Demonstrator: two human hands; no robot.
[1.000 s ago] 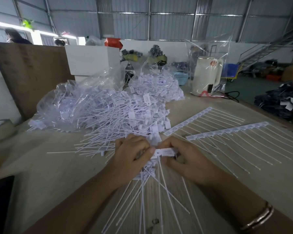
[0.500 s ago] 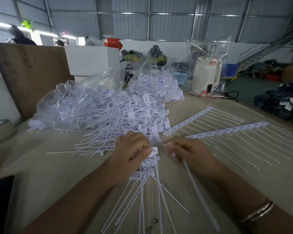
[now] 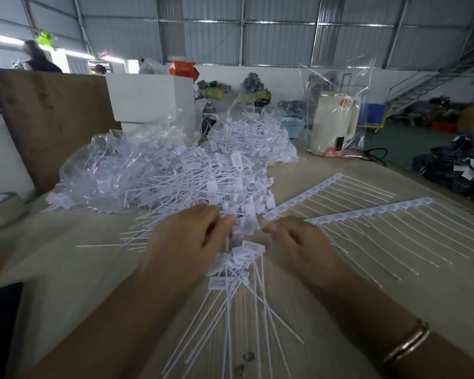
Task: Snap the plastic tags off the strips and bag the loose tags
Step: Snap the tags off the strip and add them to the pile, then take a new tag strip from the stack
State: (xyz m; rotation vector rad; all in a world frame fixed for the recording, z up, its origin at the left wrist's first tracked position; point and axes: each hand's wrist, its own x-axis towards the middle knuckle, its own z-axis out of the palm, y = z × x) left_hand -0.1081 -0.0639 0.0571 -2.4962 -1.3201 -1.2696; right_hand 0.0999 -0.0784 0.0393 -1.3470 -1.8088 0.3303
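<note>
My left hand (image 3: 186, 242) has its fingers curled and its thumb against the index finger, holding the heads of a bunch of loose white tags (image 3: 234, 265). Their thin tails fan out toward me across the table. My right hand (image 3: 296, 242) lies just right of the bunch, fingers relaxed and pointing left, with nothing in it. Two uncut tag strips (image 3: 298, 199) (image 3: 367, 212) lie to its right. A heap of loose tags (image 3: 203, 184) sits just beyond both hands. Behind it are a clear bag of tags (image 3: 115, 165) and a second bag of tags (image 3: 257, 138).
A tape roll (image 3: 0, 209) sits at the table's left edge before a brown board (image 3: 52, 119). A white box (image 3: 148, 94) stands behind the bags. A white kettle in plastic wrap (image 3: 334, 124) and a black cable (image 3: 375, 154) are at the back right.
The short strip piece between my hands came apart. My right hand drew a tag away and now holds nothing. Both hands have shifted toward the heap.
</note>
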